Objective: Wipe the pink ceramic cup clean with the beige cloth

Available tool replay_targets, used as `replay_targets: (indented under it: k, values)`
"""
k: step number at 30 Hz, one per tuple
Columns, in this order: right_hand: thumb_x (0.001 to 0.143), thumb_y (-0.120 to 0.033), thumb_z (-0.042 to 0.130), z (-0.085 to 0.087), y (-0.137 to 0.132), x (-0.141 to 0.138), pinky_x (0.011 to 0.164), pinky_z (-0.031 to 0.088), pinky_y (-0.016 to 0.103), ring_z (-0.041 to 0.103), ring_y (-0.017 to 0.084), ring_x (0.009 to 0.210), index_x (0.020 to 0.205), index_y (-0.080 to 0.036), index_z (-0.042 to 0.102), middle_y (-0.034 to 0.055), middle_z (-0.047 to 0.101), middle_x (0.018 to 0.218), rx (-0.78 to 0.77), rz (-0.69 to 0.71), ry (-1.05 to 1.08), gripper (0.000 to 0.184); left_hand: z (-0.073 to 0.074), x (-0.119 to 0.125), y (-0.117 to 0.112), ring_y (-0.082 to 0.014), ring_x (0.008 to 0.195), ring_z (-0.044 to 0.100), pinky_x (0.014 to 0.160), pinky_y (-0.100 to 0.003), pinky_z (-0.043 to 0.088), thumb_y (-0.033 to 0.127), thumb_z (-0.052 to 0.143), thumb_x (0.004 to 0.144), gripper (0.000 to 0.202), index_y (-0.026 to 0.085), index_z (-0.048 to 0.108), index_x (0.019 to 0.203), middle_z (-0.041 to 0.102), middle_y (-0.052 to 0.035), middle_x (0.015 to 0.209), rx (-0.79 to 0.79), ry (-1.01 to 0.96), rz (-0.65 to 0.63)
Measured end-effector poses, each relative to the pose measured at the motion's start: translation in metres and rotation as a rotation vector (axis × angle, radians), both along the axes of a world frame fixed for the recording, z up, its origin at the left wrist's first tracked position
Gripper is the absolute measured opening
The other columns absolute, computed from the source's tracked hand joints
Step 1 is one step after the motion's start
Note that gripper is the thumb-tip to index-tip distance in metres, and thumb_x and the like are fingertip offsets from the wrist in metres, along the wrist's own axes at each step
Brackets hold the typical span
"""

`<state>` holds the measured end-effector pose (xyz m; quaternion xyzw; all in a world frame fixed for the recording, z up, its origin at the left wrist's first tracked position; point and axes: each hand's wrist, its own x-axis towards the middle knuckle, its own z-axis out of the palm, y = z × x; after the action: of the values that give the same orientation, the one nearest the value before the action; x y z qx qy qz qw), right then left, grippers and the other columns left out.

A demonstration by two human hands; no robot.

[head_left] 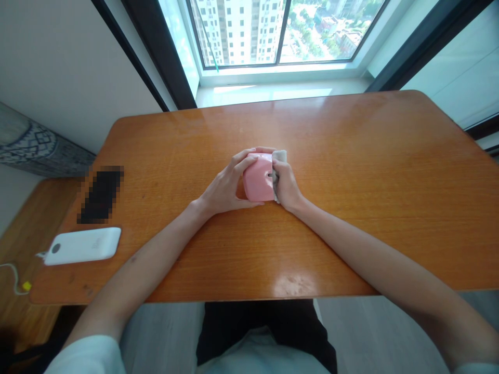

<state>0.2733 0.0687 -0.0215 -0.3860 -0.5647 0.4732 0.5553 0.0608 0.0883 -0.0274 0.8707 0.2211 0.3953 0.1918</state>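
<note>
**Pink box (257, 179) gripped at mid-table**

The pink box, rounded at the corners and with a small dark opening in its face, sits near the middle of the orange wooden table (351, 208), held just above or against the wood. The left hand (224, 184) wraps its near side: the fingers (241, 162) curl closed over the top of the box and the thumb runs along its lower edge. The right hand (287, 188) is closed on the box's right side, its fingers (281, 179) pressing a grey cloth (279, 157) against the pink surface. The cloth sticks out above and below that hand.

Both forearms reach in from the lower corners of the frame, crossing the table's near edge. The table's far and right edges lie well apart from the hands. Toward the left edge, well apart from the left hand, lies a black oblong (101, 195), too pixelated to name. Just below it is a white power bank (82, 245), close to the table's lower left corner. A thin cable (13, 275) with a yellow piece (26, 285) hangs beyond that corner, at the lower left. A tall window (249, 36) fills the top of the frame, past the far edge.
</note>
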Motion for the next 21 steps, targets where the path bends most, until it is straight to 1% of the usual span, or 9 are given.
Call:
replay_targets:
  k: [3, 6, 9, 11, 13, 17, 19, 21]
  values:
    - [0.105, -0.067, 0.051, 0.003, -0.001, 0.002, 0.096, 0.063, 0.044, 0.074, 0.027, 0.113, 0.131, -0.026, 0.069, 0.009, 0.079, 0.133, 0.046, -0.012, -0.069, 0.052, -0.001, 0.0, 0.0, -0.0407, 0.162, 0.048, 0.127, -0.063, 0.054, 0.065, 0.094, 0.082, 0.116, 0.038, 0.026, 0.173, 0.039, -0.0185, 0.176, 0.015, -0.003, -0.007]
    - [0.103, -0.067, 0.056, 0.006, -0.002, 0.004, 0.105, 0.062, 0.047, 0.073, 0.029, 0.124, 0.133, -0.027, 0.069, 0.0091, 0.077, 0.14, 0.076, 0.016, -0.07, 0.052, 0.0, 0.0, 0.0, -0.0414, 0.162, 0.049, 0.124, -0.063, 0.056, 0.066, 0.094, 0.082, 0.117, 0.037, 0.026, 0.173, 0.041, -0.0186, 0.174, 0.037, 0.0, 0.007]
    - [0.1, -0.069, 0.063, 0.006, -0.002, 0.006, 0.116, 0.058, 0.052, 0.069, 0.031, 0.133, 0.137, -0.028, 0.068, 0.0095, 0.073, 0.148, 0.118, 0.041, -0.076, 0.056, 0.003, 0.0, -0.001, -0.0408, 0.16, 0.05, 0.125, -0.06, 0.056, 0.068, 0.094, 0.081, 0.118, 0.037, 0.027, 0.173, 0.044, -0.0181, 0.171, 0.052, 0.015, 0.026]
    - [0.098, -0.071, 0.065, 0.007, -0.002, 0.006, 0.119, 0.056, 0.054, 0.069, 0.032, 0.135, 0.14, -0.029, 0.067, 0.0102, 0.07, 0.152, 0.154, 0.053, -0.101, 0.059, 0.005, -0.001, -0.001, -0.0406, 0.158, 0.051, 0.126, -0.06, 0.055, 0.068, 0.094, 0.08, 0.119, 0.036, 0.027, 0.173, 0.045, -0.0177, 0.169, 0.058, 0.014, 0.015]
    - [0.099, -0.071, 0.064, 0.008, -0.002, 0.006, 0.12, 0.056, 0.055, 0.069, 0.032, 0.134, 0.141, -0.029, 0.067, 0.0107, 0.068, 0.155, 0.198, 0.052, -0.133, 0.059, 0.006, -0.001, 0.0, -0.041, 0.157, 0.052, 0.126, -0.061, 0.055, 0.069, 0.095, 0.079, 0.12, 0.036, 0.028, 0.173, 0.046, -0.0179, 0.167, 0.058, 0.004, -0.002]
    - [0.105, -0.069, 0.058, 0.012, -0.006, 0.006, 0.12, 0.056, 0.055, 0.069, 0.031, 0.134, 0.14, -0.03, 0.067, 0.0105, 0.065, 0.156, 0.271, 0.046, -0.205, 0.053, 0.005, -0.001, 0.002, -0.0421, 0.151, 0.056, 0.123, -0.062, 0.055, 0.073, 0.097, 0.072, 0.125, 0.034, 0.031, 0.171, 0.049, -0.0186, 0.164, 0.054, -0.033, -0.023]
    - [0.107, -0.066, 0.056, 0.014, -0.008, 0.005, 0.121, 0.056, 0.055, 0.067, 0.031, 0.137, 0.137, -0.031, 0.068, 0.0103, 0.064, 0.158, 0.305, 0.045, -0.242, 0.048, 0.005, 0.0, 0.002, -0.0416, 0.147, 0.059, 0.12, -0.061, 0.057, 0.073, 0.098, 0.07, 0.126, 0.033, 0.033, 0.17, 0.052, -0.0184, 0.161, 0.031, -0.057, -0.035]
    - [0.109, -0.063, 0.054, 0.015, -0.01, 0.004, 0.122, 0.055, 0.057, 0.066, 0.031, 0.139, 0.13, -0.03, 0.071, 0.0102, 0.062, 0.16, 0.352, 0.047, -0.267, 0.043, 0.006, 0.0, 0.001, -0.0403, 0.142, 0.063, 0.116, -0.058, 0.06, 0.071, 0.099, 0.068, 0.125, 0.031, 0.036, 0.169, 0.054, -0.0184, 0.158, -0.008, -0.075, -0.048]
